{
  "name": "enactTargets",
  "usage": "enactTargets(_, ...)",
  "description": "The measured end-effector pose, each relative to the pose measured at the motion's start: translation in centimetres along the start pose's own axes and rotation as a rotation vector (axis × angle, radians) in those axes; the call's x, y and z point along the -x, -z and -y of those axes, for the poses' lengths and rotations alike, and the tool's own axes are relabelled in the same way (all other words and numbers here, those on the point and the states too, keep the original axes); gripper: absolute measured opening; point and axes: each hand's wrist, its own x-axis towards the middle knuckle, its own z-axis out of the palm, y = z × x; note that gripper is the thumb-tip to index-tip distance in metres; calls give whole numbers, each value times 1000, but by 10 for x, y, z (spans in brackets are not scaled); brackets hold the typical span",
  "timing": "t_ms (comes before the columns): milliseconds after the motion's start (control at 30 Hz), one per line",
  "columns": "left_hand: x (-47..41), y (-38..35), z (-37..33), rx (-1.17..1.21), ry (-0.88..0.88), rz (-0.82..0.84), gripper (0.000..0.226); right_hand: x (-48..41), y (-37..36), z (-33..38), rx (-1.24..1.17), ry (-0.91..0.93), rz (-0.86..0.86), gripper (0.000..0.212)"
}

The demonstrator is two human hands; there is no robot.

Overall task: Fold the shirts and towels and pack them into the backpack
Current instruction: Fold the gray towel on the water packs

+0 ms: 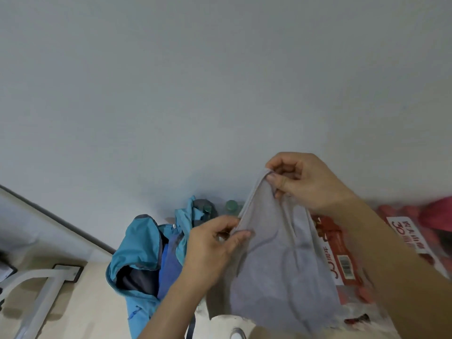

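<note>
As left hand (210,243) and right hand (303,182) pinch grey cloth (281,265) by its hem, backpack (137,243) open alongside

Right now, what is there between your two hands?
In the head view, only the hemmed edge of the grey cloth runs from the left hand up to the right hand; both pinch it.

Print shows only on the red-and-white printed plastic package (396,231) at the right, and it reads sideways. Its white panel carries a large red "30" beside a row of red Chinese characters — too blurred to read surely. On the red band nearer the middle, white "周年" follows a half-hidden number. Below it sits a black barcode (344,264) on a white patch — digits unreadable.
</note>
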Motion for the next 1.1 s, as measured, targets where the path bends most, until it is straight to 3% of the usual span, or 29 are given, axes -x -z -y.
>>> enactTargets(33, 2, 0, 0, -13, -65, 37, 7, 5, 7, 3, -23, 21, -32, 12)
enactTargets(133, 5, -2, -3, -78, -257, 179, 30, 22, 30, 15, -69, 78, -140, 15)
enactTargets(300, 4, -3, -6, -198, -302, 369, 36, 66, 72, 39, -30, 144, -437, 24)
enactTargets(400, -6, -2, -29, -274, -357, 356, 28, 101, 101, 51, 20, 147, -670, 24)
enactTargets(500, -20, -1, -60, -81, -258, 291, 31, 141, 123, 56, 123, 122, -884, 24)
enactTargets(600, -29, -1, -97, 48, -261, 256, 15, 179, 134, 59, 195, 102, -1033, 22)
enactTargets(800, -28, -4, -152, 206, -353, 297, 6, 224, 151, 73, 210, 123, -1163, 17)
enactTargets(967, -31, -22, -172, 308, -342, 217, 14, 235, 179, 69, 288, 30, -1127, 9)
enactTargets(1100, -57, -56, -144, 89, -205, 303, 5, 214, 206, 14, 424, -195, -1019, 8)
